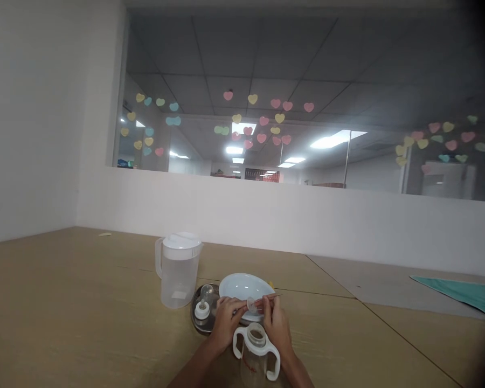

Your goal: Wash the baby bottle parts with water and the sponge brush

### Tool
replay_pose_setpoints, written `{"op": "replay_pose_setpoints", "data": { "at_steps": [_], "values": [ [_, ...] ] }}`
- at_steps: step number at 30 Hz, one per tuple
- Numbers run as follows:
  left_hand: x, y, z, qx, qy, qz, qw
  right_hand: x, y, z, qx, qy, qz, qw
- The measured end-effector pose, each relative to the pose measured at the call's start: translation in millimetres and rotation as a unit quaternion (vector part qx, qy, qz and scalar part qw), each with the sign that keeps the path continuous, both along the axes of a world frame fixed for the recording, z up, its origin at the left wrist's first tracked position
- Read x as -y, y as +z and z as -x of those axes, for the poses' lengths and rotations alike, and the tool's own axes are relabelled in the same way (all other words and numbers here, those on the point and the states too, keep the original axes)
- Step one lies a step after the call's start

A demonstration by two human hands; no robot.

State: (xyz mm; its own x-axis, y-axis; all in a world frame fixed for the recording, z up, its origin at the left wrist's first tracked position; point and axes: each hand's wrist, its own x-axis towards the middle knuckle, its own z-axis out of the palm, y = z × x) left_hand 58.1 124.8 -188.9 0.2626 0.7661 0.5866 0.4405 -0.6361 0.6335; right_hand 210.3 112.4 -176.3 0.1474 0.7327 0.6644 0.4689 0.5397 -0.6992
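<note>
Fingers narrow: left hand (226,318) pinching clear piece (251,305); right hand (276,319), slender item (272,296), long axis crosswise.

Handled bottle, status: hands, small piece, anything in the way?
Left hand at small clear piece, by white bowl. Right hand beside it, grip unclear. Bottle open-topped between forearms, nearest obstacle.

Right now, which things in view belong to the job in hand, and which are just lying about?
In use, or likely to be:
small clear piece, between left hand and right hand
open two-handled bottle
white-collared teat
clear cap
metal tray
white bowl
lidded pitcher

Apparently lying about:
teal cloth
pale scrap
</note>
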Motion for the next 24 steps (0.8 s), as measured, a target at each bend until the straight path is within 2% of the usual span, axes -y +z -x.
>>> {"op": "replay_pose_setpoints", "data": {
  "at_steps": [5, 10, 14, 21, 24],
  "values": [
    [-1.2, -2.5, -1.7, -0.003, 0.006, 0.001, 1.0, 5.8, 3.0, 0.7, -0.045, 0.013, 0.013, 0.999],
    [-2.1, -5.2, -2.2, 0.013, 0.009, 0.01, 1.0, 9.2, 8.8, 0.0, 0.037, 0.044, 0.005, 0.998],
    [0.7, -2.4, -1.4, 0.016, 0.001, 0.022, 1.0, 6.1, 7.7, -0.9, 0.071, 0.015, -0.002, 0.997],
    [3.7, 0.8, -1.1, 0.024, -0.004, 0.027, 0.999, 9.8, 6.8, 3.3, -0.095, 0.015, 0.045, 0.994],
    [3.3, 0.1, -1.2, 0.031, 0.0, 0.029, 0.999, 12.3, 10.9, 0.2, -0.153, -0.02, 0.034, 0.987]
  ]
}}
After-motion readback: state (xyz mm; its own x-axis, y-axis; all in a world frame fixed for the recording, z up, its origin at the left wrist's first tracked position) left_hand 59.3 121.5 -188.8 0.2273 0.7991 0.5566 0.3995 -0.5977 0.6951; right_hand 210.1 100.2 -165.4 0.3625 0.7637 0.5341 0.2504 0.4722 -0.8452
